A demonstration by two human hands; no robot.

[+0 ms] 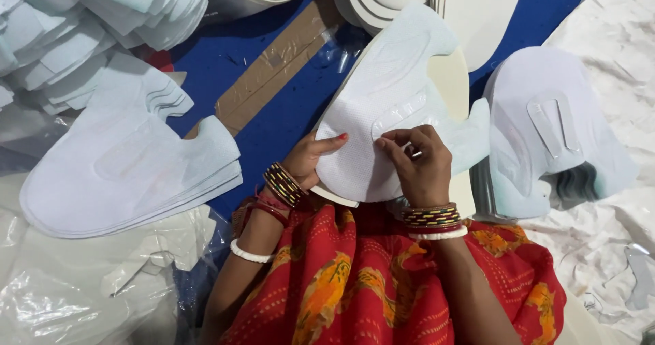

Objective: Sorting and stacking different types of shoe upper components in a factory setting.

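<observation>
One white upper piece (382,106) sits in the middle, propped on the lap over the red dress (361,277) and tilted toward the camera, so its face is easy to work on. The right hand (417,161) is curled on top of it, fingertips pinched at a small raised strip near the centre, apparently pressing or peeling it. The left hand (310,157) grips the piece's left edge, thumb on top, steadying it against that pinch. Just right lies a stack (552,133) of similar pieces with tabs showing; well to the left a second pile (129,168) rests on clear plastic (82,290). Beneath everything, a blue mat (280,113) with brown tape (273,72).
</observation>
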